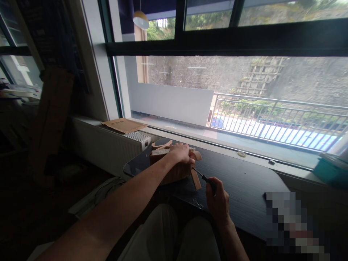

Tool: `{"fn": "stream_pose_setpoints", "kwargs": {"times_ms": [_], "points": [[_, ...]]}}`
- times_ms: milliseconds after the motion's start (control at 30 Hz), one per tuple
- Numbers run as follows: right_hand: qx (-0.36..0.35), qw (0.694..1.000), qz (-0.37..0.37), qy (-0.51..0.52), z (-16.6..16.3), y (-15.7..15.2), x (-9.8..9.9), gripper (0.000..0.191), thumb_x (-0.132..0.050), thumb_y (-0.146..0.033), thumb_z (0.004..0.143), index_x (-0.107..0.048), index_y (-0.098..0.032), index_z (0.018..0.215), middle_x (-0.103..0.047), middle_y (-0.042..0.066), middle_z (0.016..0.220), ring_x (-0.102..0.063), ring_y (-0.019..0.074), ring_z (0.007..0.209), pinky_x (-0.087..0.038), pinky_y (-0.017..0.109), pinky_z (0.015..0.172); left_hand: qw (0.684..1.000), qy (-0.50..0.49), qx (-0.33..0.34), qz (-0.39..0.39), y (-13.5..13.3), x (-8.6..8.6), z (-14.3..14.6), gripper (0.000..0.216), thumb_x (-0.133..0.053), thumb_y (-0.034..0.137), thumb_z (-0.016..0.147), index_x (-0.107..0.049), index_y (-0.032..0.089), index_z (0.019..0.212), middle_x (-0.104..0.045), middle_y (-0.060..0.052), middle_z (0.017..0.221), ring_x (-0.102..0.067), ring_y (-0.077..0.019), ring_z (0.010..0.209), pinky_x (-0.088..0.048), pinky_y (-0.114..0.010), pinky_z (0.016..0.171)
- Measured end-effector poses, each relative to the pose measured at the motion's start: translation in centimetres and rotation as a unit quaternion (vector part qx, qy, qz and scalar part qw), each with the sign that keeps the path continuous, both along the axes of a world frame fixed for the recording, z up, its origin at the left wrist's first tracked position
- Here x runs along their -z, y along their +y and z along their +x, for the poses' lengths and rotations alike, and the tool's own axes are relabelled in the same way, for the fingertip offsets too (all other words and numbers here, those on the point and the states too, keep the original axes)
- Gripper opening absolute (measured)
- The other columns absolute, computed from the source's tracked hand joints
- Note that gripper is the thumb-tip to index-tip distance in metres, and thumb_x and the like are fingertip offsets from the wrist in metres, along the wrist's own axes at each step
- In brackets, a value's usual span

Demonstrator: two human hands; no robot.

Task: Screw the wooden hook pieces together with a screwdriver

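Observation:
A light wooden model point(174, 170) made of several joined pieces stands on the dark table point(244, 188) near its left end. My left hand point(179, 153) lies over the top of the model, fingers curled down around it. My right hand point(217, 199) is closed round the black handle of a small screwdriver point(204, 177). The screwdriver's thin shaft points up and left, its tip at the model's right side, beside a wooden leg piece point(195, 178) that slants down to the table.
A large window runs behind the table, with a sill holding a small round object point(241, 154). A white device point(140, 139) and flat cardboard point(123, 125) rest on the radiator cover at left. A teal box point(330, 168) sits far right. My knees are below the table's edge.

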State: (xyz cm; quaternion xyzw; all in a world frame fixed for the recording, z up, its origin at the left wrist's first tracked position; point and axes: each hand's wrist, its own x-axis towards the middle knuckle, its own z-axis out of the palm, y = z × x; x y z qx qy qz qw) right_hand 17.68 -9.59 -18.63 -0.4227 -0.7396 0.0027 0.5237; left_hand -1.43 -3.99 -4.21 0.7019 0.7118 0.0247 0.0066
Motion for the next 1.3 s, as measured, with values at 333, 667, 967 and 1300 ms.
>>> {"fn": "stream_pose_setpoints", "kwargs": {"times_ms": [333, 667, 967, 1300], "points": [[-0.001, 0.999, -0.034, 0.013, 0.1, -0.1, -0.2, 0.022, -0.044, -0.032, 0.088, -0.051, -0.017, 0.103, -0.069, 0.006, 0.078, -0.064, 0.0162, 0.06, -0.046, 0.024, 0.052, 1.0, 0.006, 0.004, -0.001, 0.1, 0.0, -0.1, 0.075, -0.056, 0.07, 0.058, -0.05, 0.021, 0.114, -0.055, -0.013, 0.122, -0.048, -0.0315, 0.112, -0.033, -0.044, 0.098], [-0.014, 0.998, 0.031, 0.061, 0.0, 0.2, 0.2, 0.018, -0.048, -0.029, 0.087, -0.051, -0.018, 0.102, -0.067, 0.005, 0.077, -0.065, 0.0163, 0.067, -0.05, 0.025, 0.057, 1.0, 0.004, 0.0, -0.007, -0.3, -0.3, 0.2, 0.076, -0.057, 0.068, 0.06, -0.049, 0.019, 0.117, -0.053, -0.015, 0.124, -0.045, -0.0352, 0.116, -0.036, -0.046, 0.094], [0.013, 0.998, 0.035, 0.047, 0.2, 0.3, 0.2, 0.021, -0.048, -0.031, 0.088, -0.056, -0.017, 0.1, -0.066, 0.005, 0.075, -0.062, 0.0138, 0.06, -0.047, 0.023, 0.053, 1.0, 0.01, 0.002, 0.001, -0.3, -0.2, 0.2, 0.074, -0.056, 0.067, 0.06, -0.049, 0.019, 0.116, -0.054, -0.015, 0.122, -0.044, -0.0347, 0.116, -0.036, -0.046, 0.095], [-0.06, 0.995, 0.076, 0.038, 0.0, -0.1, -0.8, 0.01, -0.046, -0.019, 0.087, -0.054, -0.019, 0.094, -0.057, 0.0, 0.071, -0.054, 0.0103, 0.058, -0.045, 0.022, 0.056, 1.0, 0.001, -0.001, -0.002, -0.3, -0.2, 0.1, 0.073, -0.057, 0.068, 0.059, -0.049, 0.021, 0.115, -0.052, -0.014, 0.125, -0.046, -0.0338, 0.115, -0.036, -0.046, 0.095]]}}
